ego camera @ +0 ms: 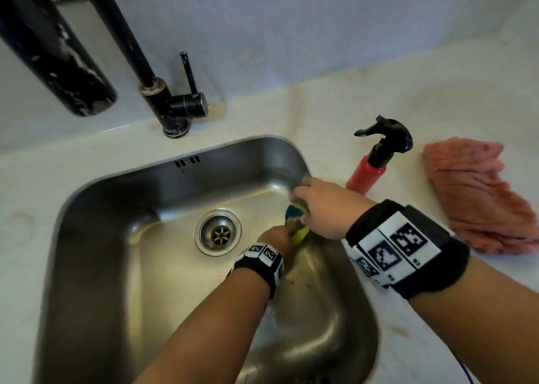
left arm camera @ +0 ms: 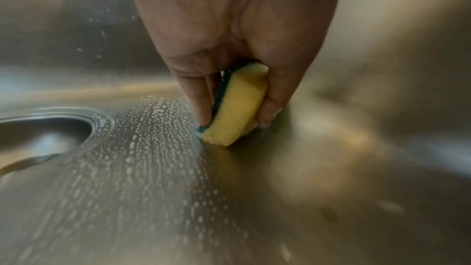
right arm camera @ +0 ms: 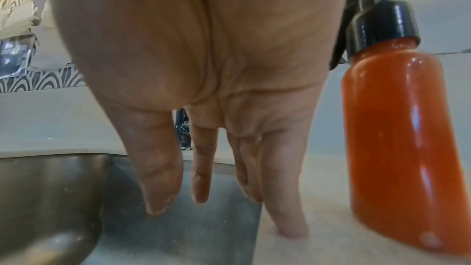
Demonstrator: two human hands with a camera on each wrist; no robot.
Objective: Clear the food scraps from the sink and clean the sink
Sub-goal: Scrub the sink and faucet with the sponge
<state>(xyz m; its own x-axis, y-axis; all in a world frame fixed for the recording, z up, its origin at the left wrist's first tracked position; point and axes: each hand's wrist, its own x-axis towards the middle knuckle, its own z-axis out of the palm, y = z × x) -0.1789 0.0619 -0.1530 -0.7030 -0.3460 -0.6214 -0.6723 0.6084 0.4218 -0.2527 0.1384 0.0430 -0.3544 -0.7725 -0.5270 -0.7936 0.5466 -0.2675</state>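
My left hand (ego camera: pixel 277 237) is down in the steel sink (ego camera: pixel 116 208), right of the drain (ego camera: pixel 218 232). It pinches a yellow sponge with a green scouring side (left arm camera: pixel 234 106) (ego camera: pixel 297 223), thumb on one face and fingers on the other, with the sponge's edge pressed on the sink floor. Soapy droplets streak the steel (left arm camera: pixel 142 148) between the sponge and the drain. My right hand (ego camera: pixel 320 208) hangs over the sink's right rim with straight fingers (right arm camera: pixel 201 168) and holds nothing. Its little finger touches the counter (right arm camera: pixel 293 231). A few small brown specks (ego camera: pixel 291 282) lie on the sink floor below my left wrist.
A red spray bottle with a black trigger head (ego camera: pixel 369 170) (right arm camera: pixel 397 148) stands on the pale counter just right of my right hand. A pink cloth (ego camera: pixel 478 194) lies further right. The black tap (ego camera: pixel 172 103) rises behind the sink.
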